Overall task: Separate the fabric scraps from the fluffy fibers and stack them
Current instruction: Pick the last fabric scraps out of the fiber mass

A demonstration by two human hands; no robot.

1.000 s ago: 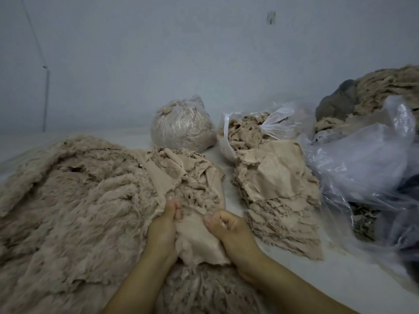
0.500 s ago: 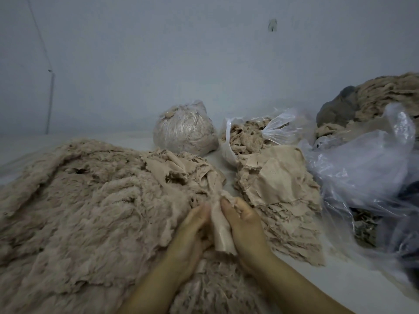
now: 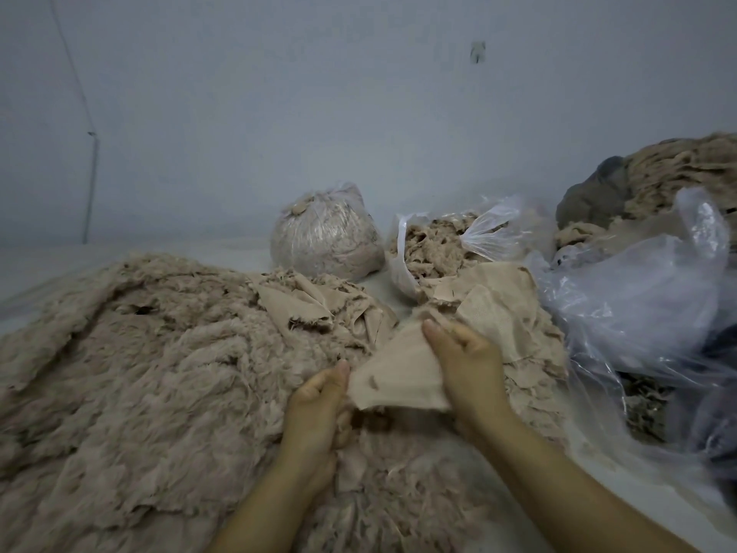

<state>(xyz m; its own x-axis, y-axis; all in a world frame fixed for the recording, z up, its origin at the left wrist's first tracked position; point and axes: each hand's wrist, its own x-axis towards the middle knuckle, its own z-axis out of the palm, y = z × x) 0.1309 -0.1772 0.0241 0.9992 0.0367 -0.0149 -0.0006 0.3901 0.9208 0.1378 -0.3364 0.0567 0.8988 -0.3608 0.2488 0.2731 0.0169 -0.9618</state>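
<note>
Far left we see the big heap of fluffy fibers (image 3: 131,373), beige, spreading across the pale floor (image 3: 40,265) and running under both forearms. On its right shoulder sits a loose clump of fabric scraps (image 3: 315,301), still mixed with fluff. Left hand (image 3: 319,405): grip curled, thumb on top, pinching the lower left edge of one beige fabric scrap (image 3: 399,373). Right hand (image 3: 466,365): thumb and fingers curled round the scrap's right side, gripping it. The scrap is stretched between both grips, lifted just above the fiber heap. Directly right of the right hand lies the stack of flat scraps (image 3: 506,313), touching the heap's edge. Behind: a tied clear bag of fibers (image 3: 327,241), then an open clear bag of fluff (image 3: 438,241). Far right, crumpled plastic bags (image 3: 638,313) and another fiber mound (image 3: 686,173) against the wall (image 3: 359,113).
</note>
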